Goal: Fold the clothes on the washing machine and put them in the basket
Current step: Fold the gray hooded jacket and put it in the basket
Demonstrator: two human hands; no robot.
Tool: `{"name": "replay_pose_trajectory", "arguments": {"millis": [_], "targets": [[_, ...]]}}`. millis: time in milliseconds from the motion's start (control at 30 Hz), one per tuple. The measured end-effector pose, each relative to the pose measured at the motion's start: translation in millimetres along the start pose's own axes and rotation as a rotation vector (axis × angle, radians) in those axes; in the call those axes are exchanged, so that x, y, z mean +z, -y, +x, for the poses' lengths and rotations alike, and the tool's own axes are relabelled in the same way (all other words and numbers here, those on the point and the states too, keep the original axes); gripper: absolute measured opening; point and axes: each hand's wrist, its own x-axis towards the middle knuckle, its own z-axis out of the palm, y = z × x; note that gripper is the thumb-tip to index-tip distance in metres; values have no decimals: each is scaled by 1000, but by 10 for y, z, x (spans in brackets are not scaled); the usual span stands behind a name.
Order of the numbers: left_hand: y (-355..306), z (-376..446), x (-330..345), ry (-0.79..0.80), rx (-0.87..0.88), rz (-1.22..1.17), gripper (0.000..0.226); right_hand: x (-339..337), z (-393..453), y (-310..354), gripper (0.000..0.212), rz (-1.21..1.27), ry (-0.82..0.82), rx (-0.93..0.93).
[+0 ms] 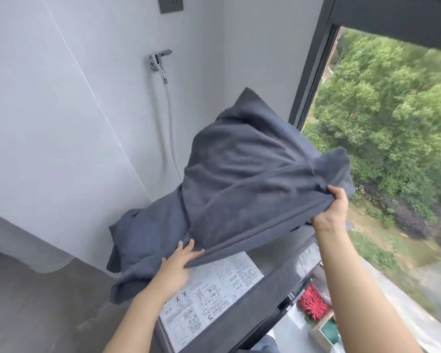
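Gripping one hem, the right hand [329,212] lifts the grey garment [239,179]. The left hand [178,266] pinches the hem's other end. Cloth billows beyond both sets of fingers.

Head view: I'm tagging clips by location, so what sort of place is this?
Probably a home laundry corner or balcony: a wall tap with a hose, a washing machine bearing an instruction label, and a large window facing trees.
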Motion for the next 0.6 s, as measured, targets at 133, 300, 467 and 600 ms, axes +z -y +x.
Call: {"name": "replay_pose_trajectory", "arguments": {"millis": [133,300,467,600], "targets": [[38,-25,321,13,-46,330,95,-1166,363,-393,35,-110,-393,58],[18,-15,331,90,-43,403,100,-1146,288,-354,37,-220,-358,-31],[-39,-9,258,198,-29,321,100,-1234,277,-290,26,-192,-417,-272],[-120,-33,189,357,-60,351,96,-1323,211,-400,53,-271,-670,-247]]}}
